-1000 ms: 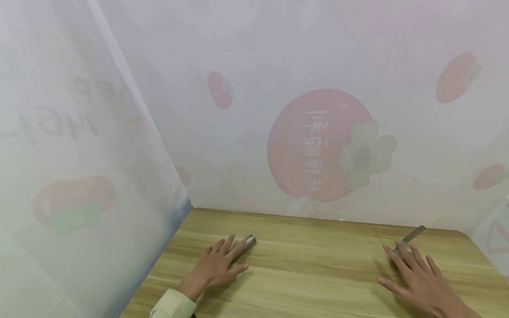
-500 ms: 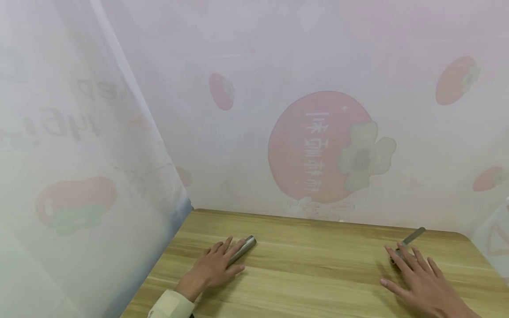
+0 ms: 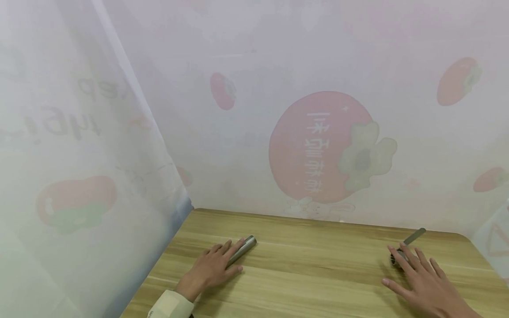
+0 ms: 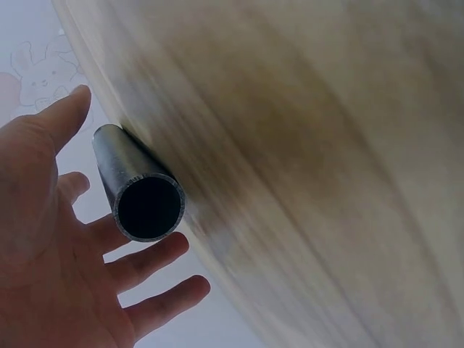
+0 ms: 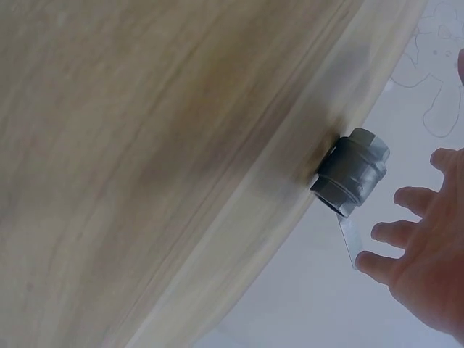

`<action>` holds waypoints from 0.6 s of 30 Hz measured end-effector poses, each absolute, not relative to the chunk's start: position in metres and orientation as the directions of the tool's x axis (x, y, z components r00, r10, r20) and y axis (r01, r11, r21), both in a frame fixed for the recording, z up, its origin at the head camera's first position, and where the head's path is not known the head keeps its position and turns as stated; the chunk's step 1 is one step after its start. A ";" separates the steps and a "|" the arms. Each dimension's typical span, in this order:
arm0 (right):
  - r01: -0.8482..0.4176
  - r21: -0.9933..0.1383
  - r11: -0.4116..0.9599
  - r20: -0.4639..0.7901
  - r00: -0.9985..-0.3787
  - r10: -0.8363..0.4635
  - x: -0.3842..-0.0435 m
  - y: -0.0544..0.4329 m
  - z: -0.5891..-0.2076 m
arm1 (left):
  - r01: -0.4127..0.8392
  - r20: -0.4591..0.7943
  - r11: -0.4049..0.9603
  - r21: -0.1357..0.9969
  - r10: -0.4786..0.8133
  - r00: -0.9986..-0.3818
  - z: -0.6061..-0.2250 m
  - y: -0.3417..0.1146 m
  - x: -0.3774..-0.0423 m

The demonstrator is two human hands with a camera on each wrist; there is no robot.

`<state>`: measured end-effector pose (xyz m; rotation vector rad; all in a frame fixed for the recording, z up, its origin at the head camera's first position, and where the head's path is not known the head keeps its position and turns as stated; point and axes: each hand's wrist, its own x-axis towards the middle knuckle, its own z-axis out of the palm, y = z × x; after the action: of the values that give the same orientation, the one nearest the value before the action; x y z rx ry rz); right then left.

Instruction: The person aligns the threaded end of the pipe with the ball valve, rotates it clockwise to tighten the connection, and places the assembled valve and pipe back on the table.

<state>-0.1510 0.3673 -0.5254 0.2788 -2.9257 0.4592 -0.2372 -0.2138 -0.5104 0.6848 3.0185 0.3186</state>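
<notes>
Metal pipe (image 3: 243, 251) on surface (image 3: 314, 269), long axis diagonal, far end angled right, near end hollow. Left hand (image 3: 209, 268) beside it, fingers spread, released. Valve (image 5: 351, 172), lever (image 3: 414, 236) pointing away-right; right hand (image 3: 426, 282) near, fingers loose.

My left sleeve (image 3: 171, 304) is pale cream, terminating in a straight edge at the wrist (image 3: 188, 286). Small dark marks (image 3: 150, 314), illegible, are located at its outer border. A dark part (image 3: 192, 316), unidentifiable, shows beneath. My fingers (image 4: 170, 299) are bare.
</notes>
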 end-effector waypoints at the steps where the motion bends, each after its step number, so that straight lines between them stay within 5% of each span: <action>1: -0.207 -0.287 0.935 0.191 -0.969 -0.156 -0.151 0.368 -0.525 | 0.427 0.022 0.881 0.205 0.432 -0.902 -0.510 -0.214 -0.238; 18: -0.185 -0.254 0.949 0.182 -0.973 -0.141 -0.155 0.376 -0.523 | 0.451 0.087 0.875 0.176 0.443 -0.892 -0.514 -0.216 -0.240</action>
<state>-0.1552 0.3765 -0.5234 0.2481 -2.9408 0.4057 -0.2405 -0.2161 -0.5142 0.7361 3.0843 0.3073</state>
